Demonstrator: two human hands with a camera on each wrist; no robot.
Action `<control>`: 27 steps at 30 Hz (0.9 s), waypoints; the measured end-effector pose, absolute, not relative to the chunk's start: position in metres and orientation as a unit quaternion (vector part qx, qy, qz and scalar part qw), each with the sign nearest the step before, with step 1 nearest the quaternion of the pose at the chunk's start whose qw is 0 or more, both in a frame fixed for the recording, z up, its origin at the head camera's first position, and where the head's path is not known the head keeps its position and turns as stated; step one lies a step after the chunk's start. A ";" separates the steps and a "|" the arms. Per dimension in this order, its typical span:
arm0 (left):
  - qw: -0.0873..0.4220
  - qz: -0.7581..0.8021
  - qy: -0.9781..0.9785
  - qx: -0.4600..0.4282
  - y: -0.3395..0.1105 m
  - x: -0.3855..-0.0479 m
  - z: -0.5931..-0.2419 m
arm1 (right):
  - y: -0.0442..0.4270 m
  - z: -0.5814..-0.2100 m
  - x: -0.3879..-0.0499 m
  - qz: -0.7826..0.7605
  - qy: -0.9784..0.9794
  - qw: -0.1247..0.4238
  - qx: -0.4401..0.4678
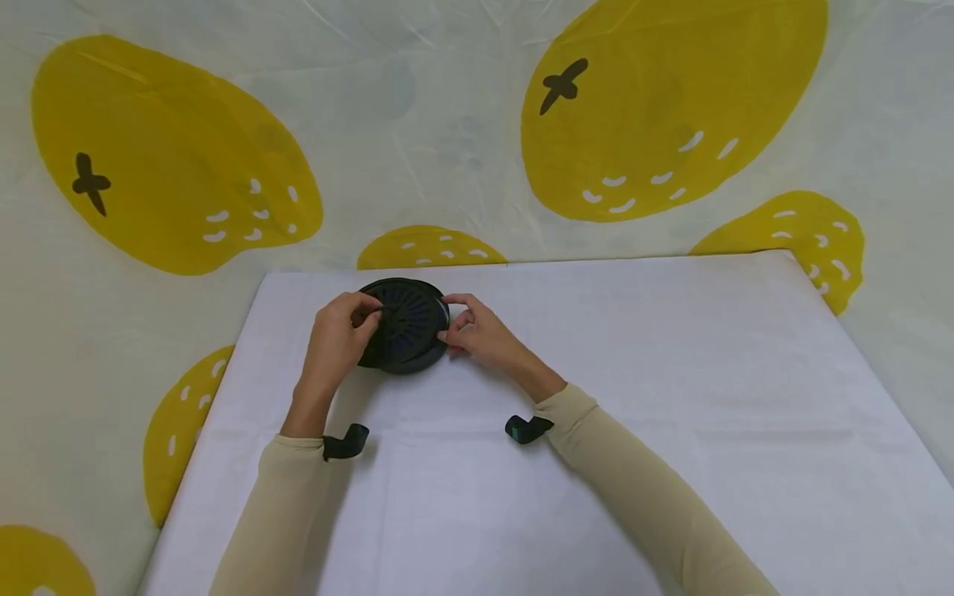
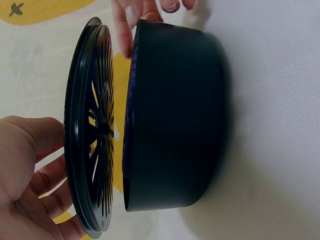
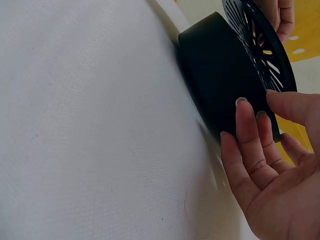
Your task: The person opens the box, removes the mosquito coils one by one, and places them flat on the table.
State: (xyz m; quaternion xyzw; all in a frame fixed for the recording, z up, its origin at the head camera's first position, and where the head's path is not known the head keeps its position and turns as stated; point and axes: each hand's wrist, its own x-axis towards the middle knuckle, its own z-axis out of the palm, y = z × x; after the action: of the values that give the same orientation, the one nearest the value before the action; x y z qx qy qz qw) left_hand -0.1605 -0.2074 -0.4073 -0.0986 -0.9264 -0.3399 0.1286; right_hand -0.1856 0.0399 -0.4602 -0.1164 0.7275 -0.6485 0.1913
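Note:
My left hand [image 1: 333, 335] holds a round black slotted lid [image 2: 80, 130] by its grip at the middle. The lid is tilted above a short black round container [image 2: 175, 115], and the left wrist view shows a gap between them. Dark purple contents show just inside the container's edge. My right hand [image 1: 484, 338] steadies the container from its right side. In the right wrist view its fingers lie against the black wall [image 3: 215, 70] and its thumb is at the rim, near the lid's edge.
The container stands near the back left of a table with a white cloth [image 1: 596, 331]. Behind and left of it hangs a pale sheet [image 1: 440, 124] printed with yellow fruit shapes. Both wrists carry small black cameras [image 1: 346, 441].

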 end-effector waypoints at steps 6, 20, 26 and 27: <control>0.137 -0.335 -0.927 -0.100 -0.209 -0.160 -0.404 | 0.040 -0.464 -0.189 -0.670 0.707 0.201 -0.110; 0.160 -0.331 -0.925 -0.097 -0.225 -0.155 -0.401 | 0.040 -0.462 -0.189 -0.677 0.699 0.209 -0.101; 0.157 -0.322 -0.930 -0.080 -0.233 -0.153 -0.402 | 0.041 -0.461 -0.189 -0.678 0.697 0.209 -0.106; 0.157 -0.320 -0.931 -0.076 -0.235 -0.152 -0.402 | 0.041 -0.461 -0.189 -0.679 0.696 0.209 -0.107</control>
State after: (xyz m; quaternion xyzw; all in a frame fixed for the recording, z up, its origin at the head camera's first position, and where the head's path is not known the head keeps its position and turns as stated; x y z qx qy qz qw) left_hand -0.1521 -0.2348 -0.4024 -0.0762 -0.9311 -0.3203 0.1568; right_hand -0.1887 0.0407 -0.4613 -0.1066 0.6957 -0.6789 0.2091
